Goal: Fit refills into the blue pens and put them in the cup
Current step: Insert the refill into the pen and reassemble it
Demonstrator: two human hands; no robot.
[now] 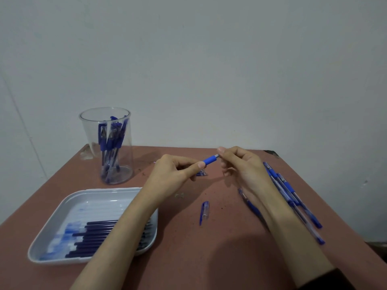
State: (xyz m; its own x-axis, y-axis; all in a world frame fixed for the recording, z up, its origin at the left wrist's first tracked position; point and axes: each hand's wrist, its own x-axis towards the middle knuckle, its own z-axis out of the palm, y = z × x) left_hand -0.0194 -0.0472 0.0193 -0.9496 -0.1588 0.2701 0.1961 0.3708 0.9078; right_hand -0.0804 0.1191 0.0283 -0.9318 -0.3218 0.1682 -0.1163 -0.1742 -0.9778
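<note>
- Pinching a blue pen (210, 159) by its rubber sleeve, thumb and forefinger of the left grip (173, 174) closed on it, the other fingers curled round the hidden barrel.
- Nipping the same pen's grey tip end with the thumb and fingertips of the right grip (240, 166), the remaining fingers loosely curled below.
- Held in the air over the middle of the bench (209, 252), well apart from the cup (84, 132).
- Standing upright at the far left corner of the bench: that clear cup, with several capped pens (111, 143) leaning inside.
- Lying at the near left: a white tray (94, 191) with a row of dark refills (100, 233) side by side, partly hidden under the left forearm.
- Lying on the bench between the two forearms: one loose pen cap (204, 212).
- Spread along the right side, just beside the right forearm: a bunch of loose pens (293, 197), with one more partly hidden under the wrist.
- Just behind the left grip: a few small blue pieces (202, 174), too small to tell apart.
</note>
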